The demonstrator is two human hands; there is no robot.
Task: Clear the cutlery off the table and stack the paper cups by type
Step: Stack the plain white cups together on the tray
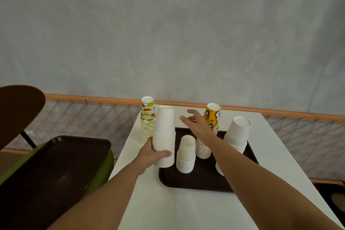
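Note:
My left hand (152, 153) grips the lower part of a tall stack of plain white cups (165, 132) at the left edge of the dark tray (186, 181). Behind it stands a stack of green-and-orange patterned cups (147, 117) on the white table (186, 209). My right hand (196, 122) hovers open above the tray, fingers spread, beside a yellow coffee-print stack (211, 119). A short white stack (186, 153) stands mid-tray. Another white stack (238, 132) leans at the tray's right. No cutlery is in view.
A second dark tray (56, 164) lies on a green chair (104, 170) to the left. A dark chair back (18, 110) stands at far left. An orange rail and mesh fence (93, 114) run behind the table.

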